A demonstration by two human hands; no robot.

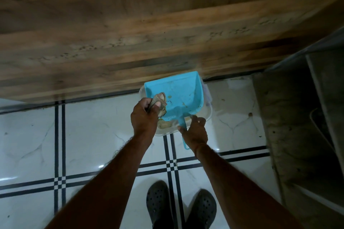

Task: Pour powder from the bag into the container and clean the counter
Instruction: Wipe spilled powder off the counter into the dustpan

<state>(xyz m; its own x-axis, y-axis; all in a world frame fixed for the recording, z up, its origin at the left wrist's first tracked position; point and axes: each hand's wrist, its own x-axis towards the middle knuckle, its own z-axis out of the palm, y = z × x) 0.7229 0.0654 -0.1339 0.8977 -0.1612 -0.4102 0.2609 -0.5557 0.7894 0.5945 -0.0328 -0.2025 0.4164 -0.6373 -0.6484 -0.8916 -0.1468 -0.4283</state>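
A light blue dustpan (178, 95) hangs over a clear plastic container (208, 115) that stands on the tiled floor. My right hand (195, 132) grips the dustpan's handle. My left hand (144, 117) holds a crumpled brownish cloth (160, 102) against the pan's left inner edge. Yellowish powder (165, 125) lies in the container below the pan, and a few smears of it cling to the pan's inside. No bag is in view.
A wooden panel (130, 33) fills the upper half, just behind the container. White floor tiles (93, 132) with black lines spread below. A grey concrete ledge (290, 117) stands at the right. My two feet in dark clogs (180, 208) are near the bottom.
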